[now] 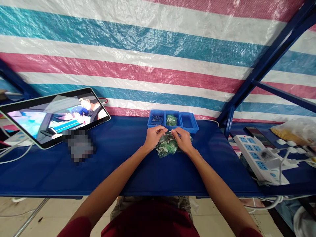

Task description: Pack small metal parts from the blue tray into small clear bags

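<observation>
From my head feed I look down on a blue counter [118,168] with three blue bins in a row near its back edge. The left bin [149,119] holds a few slender metallic pieces [157,118]; the middle bin [173,127] has small green-and-clear packets [171,119]; the right bin [189,122] sits just beside it. In front of them, on the counter, lies a loose pile of similar green packets [165,149]. My left hand [155,136] and right hand [183,138] are over the pile, close but apart, fingertips drawn in; I can't tell what either one grips. Far right, a clear plastic bag [306,126] contains yellowish bits [287,136].
</observation>
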Tool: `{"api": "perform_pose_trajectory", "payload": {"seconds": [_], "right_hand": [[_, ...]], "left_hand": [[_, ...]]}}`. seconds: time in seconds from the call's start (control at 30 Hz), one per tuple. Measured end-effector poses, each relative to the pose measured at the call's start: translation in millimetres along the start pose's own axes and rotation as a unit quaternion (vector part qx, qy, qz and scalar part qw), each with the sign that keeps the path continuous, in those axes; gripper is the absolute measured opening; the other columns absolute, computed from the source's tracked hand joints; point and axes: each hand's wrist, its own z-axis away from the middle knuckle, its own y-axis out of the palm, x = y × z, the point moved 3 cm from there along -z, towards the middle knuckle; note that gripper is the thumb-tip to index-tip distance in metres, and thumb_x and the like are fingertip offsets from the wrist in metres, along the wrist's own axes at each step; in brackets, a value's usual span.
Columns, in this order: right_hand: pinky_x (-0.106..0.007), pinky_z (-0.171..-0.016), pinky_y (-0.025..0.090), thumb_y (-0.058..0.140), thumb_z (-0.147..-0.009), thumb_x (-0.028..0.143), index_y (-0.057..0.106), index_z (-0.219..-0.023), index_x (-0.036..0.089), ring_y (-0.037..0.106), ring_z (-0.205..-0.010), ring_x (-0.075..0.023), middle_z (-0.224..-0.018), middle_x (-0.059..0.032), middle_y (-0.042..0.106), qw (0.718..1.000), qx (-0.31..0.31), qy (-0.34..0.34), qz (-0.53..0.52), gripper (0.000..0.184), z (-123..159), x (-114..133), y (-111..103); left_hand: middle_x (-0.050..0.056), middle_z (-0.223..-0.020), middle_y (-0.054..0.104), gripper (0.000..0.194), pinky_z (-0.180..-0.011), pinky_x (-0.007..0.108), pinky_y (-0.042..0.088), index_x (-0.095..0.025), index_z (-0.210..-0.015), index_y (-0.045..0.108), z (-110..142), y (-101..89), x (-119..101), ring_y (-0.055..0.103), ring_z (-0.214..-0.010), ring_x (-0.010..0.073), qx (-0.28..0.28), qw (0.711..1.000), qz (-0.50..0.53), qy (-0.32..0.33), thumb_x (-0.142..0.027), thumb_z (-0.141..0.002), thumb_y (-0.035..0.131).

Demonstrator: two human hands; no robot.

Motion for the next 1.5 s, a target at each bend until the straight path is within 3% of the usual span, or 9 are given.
{"api": "perform_pose_trajectory", "payload": {"seconds": [0.13, 0.27, 0.4, 0.57, 0.7, 0.83, 1.07, 1.33, 1.5], "right_hand": [[-0.029, -0.072, 0.048, 0.052, -0.092, 0.044, 0.065, -0.089, 0.019, 0.062, -0.072, -0.0167, -0.082, -0.0045, 0.067, 1.000, 0.003, 0.002, -0.017, 0.028, 1, 0, 2], [-0.029, -0.068, 0.047, 0.044, -0.096, 0.043, 0.063, -0.079, 0.020, 0.060, -0.068, -0.0171, -0.070, -0.0035, 0.063, 1.000, 0.001, -0.008, 0.003, 0.034, -1, 3, 0], [-0.027, -0.062, 0.044, 0.038, -0.097, 0.045, 0.059, -0.072, 0.020, 0.056, -0.059, -0.0156, -0.062, -0.0017, 0.059, 1.000, 0.008, 0.001, 0.003, 0.041, -1, 2, 0], [-0.025, -0.052, 0.037, 0.036, -0.096, 0.051, 0.058, -0.064, 0.020, 0.050, -0.047, -0.0133, -0.050, 0.0015, 0.053, 0.998, 0.012, 0.049, 0.029, 0.049, 0, -4, 3], [-0.025, -0.051, 0.035, 0.037, -0.096, 0.051, 0.058, -0.062, 0.020, 0.048, -0.045, -0.0128, -0.048, 0.0016, 0.052, 0.996, -0.038, 0.072, 0.037, 0.051, 0, -7, -3], [-0.026, -0.053, 0.038, 0.041, -0.095, 0.047, 0.061, -0.065, 0.019, 0.049, -0.046, -0.0128, -0.050, 0.0012, 0.054, 0.995, -0.054, 0.072, 0.042, 0.046, 0, -6, -7], [-0.029, -0.061, 0.047, 0.050, -0.092, 0.039, 0.070, -0.099, 0.020, 0.058, -0.063, -0.0155, -0.080, -0.0049, 0.068, 1.000, -0.013, 0.005, -0.014, 0.028, -1, 3, -5], [-0.029, -0.060, 0.048, 0.054, -0.091, 0.037, 0.069, -0.104, 0.022, 0.058, -0.064, -0.0152, -0.084, -0.0052, 0.067, 0.999, -0.011, -0.007, -0.039, 0.025, -1, 5, -5], [-0.029, -0.062, 0.048, 0.052, -0.092, 0.037, 0.068, -0.085, 0.020, 0.060, -0.069, -0.0170, -0.079, -0.0054, 0.066, 0.999, 0.009, -0.019, -0.038, 0.024, 0, 5, -2]], "left_hand": [[-0.003, -0.047, 0.052, 0.039, -0.052, 0.022, 0.038, -0.016, -0.056, 0.060, 2, -2.2, -3, 0.047, -0.047, 0.0090, -0.029, 0.997, -0.069, 0.017, -0.042, -0.085, 0.059], [-0.003, -0.046, 0.051, 0.042, -0.051, 0.022, 0.038, -0.016, -0.055, 0.060, 3, -1.0, -1, 0.046, -0.045, 0.0088, -0.024, 0.999, -0.038, 0.002, -0.045, -0.084, 0.060], [0.002, -0.064, 0.065, 0.033, -0.047, 0.022, 0.042, -0.015, -0.071, 0.069, 2, 2.5, 4, 0.052, -0.050, 0.0103, -0.016, 0.997, 0.068, -0.043, -0.047, -0.078, 0.067], [0.006, -0.086, 0.071, 0.036, -0.058, 0.024, 0.050, -0.016, -0.088, 0.067, 1, 3.4, 2, 0.061, -0.063, 0.0138, -0.014, 0.997, 0.075, -0.027, -0.051, -0.083, 0.060], [0.002, -0.073, 0.066, 0.033, -0.064, 0.023, 0.050, -0.018, -0.096, 0.062, 2, 2.3, -3, 0.061, -0.064, 0.0131, 0.042, 0.999, 0.015, 0.007, -0.047, -0.092, 0.046], [0.001, -0.070, 0.062, 0.028, -0.061, 0.023, 0.043, -0.018, -0.092, 0.066, 1, -1.1, -6, 0.055, -0.061, 0.0126, 0.035, 0.996, -0.070, 0.043, -0.043, -0.090, 0.053], [-0.008, -0.050, 0.045, 0.040, -0.048, 0.021, 0.033, -0.019, -0.114, 0.055, -2, -1.9, -1, 0.041, -0.044, 0.0087, 0.065, 0.997, 0.039, -0.021, -0.043, -0.083, 0.063], [-0.009, -0.046, 0.036, 0.039, -0.041, 0.020, 0.026, -0.020, -0.109, 0.056, -2, -0.5, 3, 0.037, -0.039, 0.0081, 0.118, 0.987, 0.089, -0.059, -0.046, -0.082, 0.064], [-0.010, -0.046, 0.035, 0.038, -0.041, 0.020, 0.025, -0.021, -0.108, 0.057, -2, 1.2, 1, 0.034, -0.039, 0.0069, 0.124, 0.986, 0.096, -0.061, -0.044, -0.080, 0.067]]}}
